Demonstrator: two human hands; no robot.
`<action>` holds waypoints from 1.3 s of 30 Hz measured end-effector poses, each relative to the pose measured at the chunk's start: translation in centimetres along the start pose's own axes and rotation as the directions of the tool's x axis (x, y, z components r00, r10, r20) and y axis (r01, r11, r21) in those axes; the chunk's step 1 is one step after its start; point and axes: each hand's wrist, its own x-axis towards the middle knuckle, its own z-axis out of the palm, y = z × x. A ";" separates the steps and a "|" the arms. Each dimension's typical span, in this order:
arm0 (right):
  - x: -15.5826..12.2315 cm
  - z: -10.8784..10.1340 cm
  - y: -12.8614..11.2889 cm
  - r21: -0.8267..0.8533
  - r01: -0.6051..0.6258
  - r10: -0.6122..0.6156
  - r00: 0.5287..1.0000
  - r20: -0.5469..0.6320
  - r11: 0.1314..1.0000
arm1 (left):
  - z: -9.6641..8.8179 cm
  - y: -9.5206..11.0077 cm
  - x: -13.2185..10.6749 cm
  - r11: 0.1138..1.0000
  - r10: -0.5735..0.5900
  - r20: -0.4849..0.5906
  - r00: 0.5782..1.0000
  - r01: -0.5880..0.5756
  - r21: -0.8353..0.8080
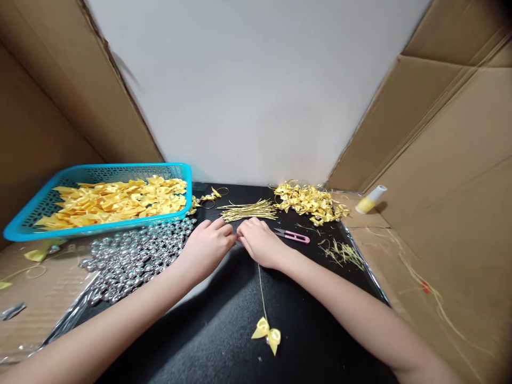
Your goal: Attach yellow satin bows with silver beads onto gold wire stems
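My left hand (212,242) and my right hand (262,242) meet at the fingertips over the black mat, both closed in a pinch. A thin gold cord (261,290) comes out from beneath my right hand and runs down to a yellow ribbon bow (266,336) with a small shiny bead at its middle. What my left fingers grip is hidden. Just beyond the hands lies a bundle of cut gold cords (250,210). Pink thread snips (294,236) rest beside my right hand. Silver beads (140,256) are heaped to the left of my left hand.
A blue basket (188,186) of yellow ribbon bows (120,200) stands at the left. Finished-looking bows with cords (308,200) are piled at the back right, near cord scraps (342,253) and a white-and-yellow spool (371,200). Cardboard walls (452,176) flank the mat.
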 end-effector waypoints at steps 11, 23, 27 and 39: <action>-2.6 -1.0 0.1 0.379 -0.019 0.043 0.998 -0.055 0.925 | -0.8 1.6 -0.5 0.983 -0.046 -0.077 0.996 0.031 -0.181; -5.4 -1.0 0.0 -0.478 0.152 -0.236 0.965 -0.119 0.865 | -1.9 3.2 -0.4 0.981 -0.192 -0.047 0.980 0.190 -0.037; -5.4 -0.9 -0.4 -0.495 0.087 -0.147 0.986 -0.084 0.864 | -1.7 3.4 -0.3 0.976 -0.218 -0.012 0.976 0.218 -0.023; -7.0 -0.3 -0.8 -0.023 -0.344 0.340 0.935 -0.095 0.939 | 2.3 5.9 -1.0 -0.131 -0.596 0.395 0.699 0.401 -0.907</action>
